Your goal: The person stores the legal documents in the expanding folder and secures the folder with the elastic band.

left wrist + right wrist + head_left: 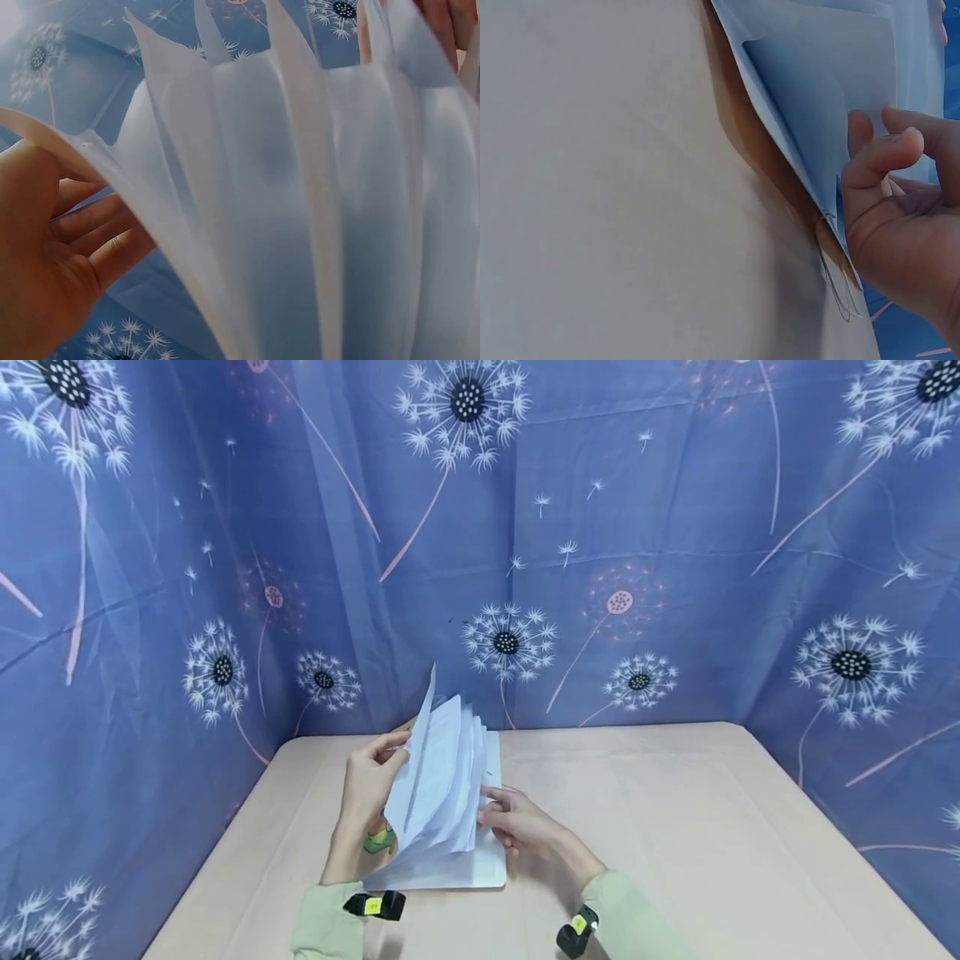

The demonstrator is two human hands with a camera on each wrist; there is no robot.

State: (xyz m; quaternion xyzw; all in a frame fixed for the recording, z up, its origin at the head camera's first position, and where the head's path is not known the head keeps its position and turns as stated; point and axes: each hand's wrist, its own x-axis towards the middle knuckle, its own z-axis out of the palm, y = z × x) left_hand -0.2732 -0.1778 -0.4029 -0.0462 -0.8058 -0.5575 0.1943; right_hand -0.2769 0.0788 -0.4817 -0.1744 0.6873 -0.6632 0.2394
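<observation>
A notebook [450, 777] stands fanned on the table, its white pages [262, 172] spread upright and partly blurred. My left hand [367, 781] grips the left cover and leaves by their outer edge. In the left wrist view, that hand [67, 247] lies behind the tan-edged cover, with fingers beneath it. My right hand [525, 818] is at the right-hand page edges, fingers loosely bent and fingertips touching or very near the paper. A green picture [378, 841] shows on the cover below my left hand.
A thin cord loop [836, 270] hangs at the notebook's edge in the right wrist view. The notebook is on a beige tabletop [660, 827]. Blue dandelion-print curtains [585, 527] stand behind the table and along both sides.
</observation>
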